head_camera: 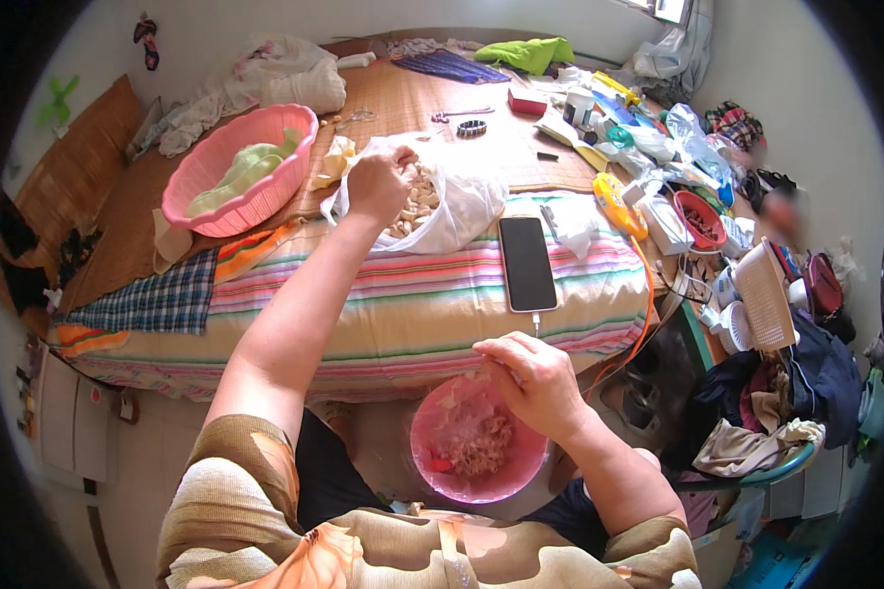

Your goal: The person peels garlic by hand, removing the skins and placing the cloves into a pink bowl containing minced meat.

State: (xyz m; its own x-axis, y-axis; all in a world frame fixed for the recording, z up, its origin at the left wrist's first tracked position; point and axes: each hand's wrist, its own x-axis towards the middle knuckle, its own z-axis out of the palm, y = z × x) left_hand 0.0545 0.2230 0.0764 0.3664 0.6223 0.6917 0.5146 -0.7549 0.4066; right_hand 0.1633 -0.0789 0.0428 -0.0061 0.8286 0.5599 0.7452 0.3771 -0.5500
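Observation:
My left hand (384, 180) is over a white plastic bag (479, 210) on the bed's edge. Its fingers are curled together above the pale pieces inside, which look like garlic cloves (416, 213); whether they pinch one is hidden. Below the bed edge, a pink plastic bin (519, 471) stands on the floor between my legs. Thin papery skins (479, 445) and a bit of red lie in it. My right hand (534, 379) hangs over the bin's far right rim, thumb and fingers drawn together. I cannot tell if anything small is between them.
A pink plastic basket (287, 166) with green cloth stands left of the bag. To its right lies a smartphone (528, 265) on a cable, near a yellow power strip (620, 206) with an orange cord. Clutter crowds the right side, including a white fan (737, 327) and piled clothes (759, 442).

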